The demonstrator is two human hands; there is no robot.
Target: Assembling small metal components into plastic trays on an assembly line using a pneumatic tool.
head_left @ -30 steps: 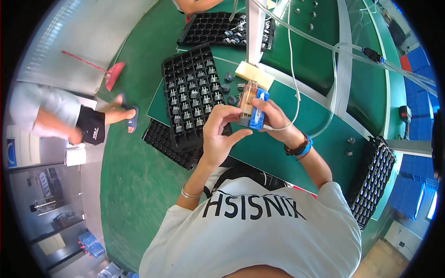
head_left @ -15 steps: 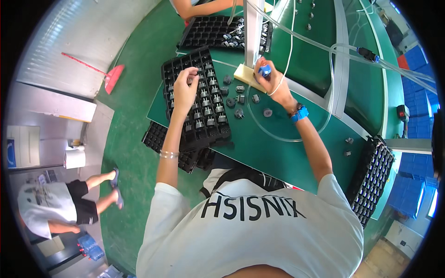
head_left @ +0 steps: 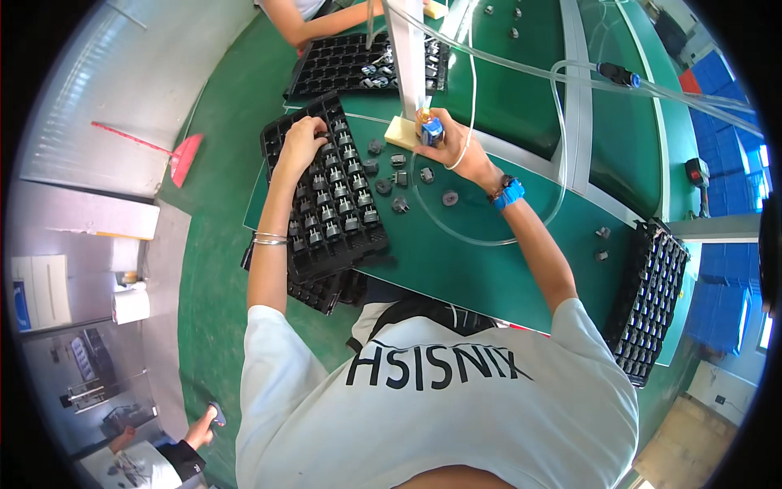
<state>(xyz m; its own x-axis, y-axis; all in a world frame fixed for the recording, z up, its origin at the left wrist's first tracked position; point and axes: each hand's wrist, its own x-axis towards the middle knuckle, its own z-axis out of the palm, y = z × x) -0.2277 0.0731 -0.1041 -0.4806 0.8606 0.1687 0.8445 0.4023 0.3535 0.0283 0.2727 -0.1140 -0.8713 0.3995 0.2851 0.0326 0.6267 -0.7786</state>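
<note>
A black pocketed tray [head_left: 346, 248] lies at an angle on the green table, with several grey-black plug parts [head_left: 332, 231] standing in its pockets, metal pins up. My left hand [head_left: 301, 145] is over the tray's far part, fingers bent down together at a pocket; what they pinch is hidden. My right hand [head_left: 456, 151] is closed around a small blue and amber handheld piece [head_left: 432, 130], held upright beside a pale yellow block [head_left: 400, 132]. Loose plug parts [head_left: 399, 178] lie on the table between the tray and my right hand.
A clear hose [head_left: 464, 240] loops over the table [head_left: 481, 269] by my right forearm. A white post [head_left: 406, 65] rises behind the block. Another filled tray [head_left: 652, 301] stands at the right edge. Across the table, a person's arm [head_left: 342, 22] is near a further tray [head_left: 326, 69].
My left hand has come down onto the tray, its fingers lower among the pockets. My right hand still grips the blue and amber piece. The view has shifted; a person at left walked lower.
</note>
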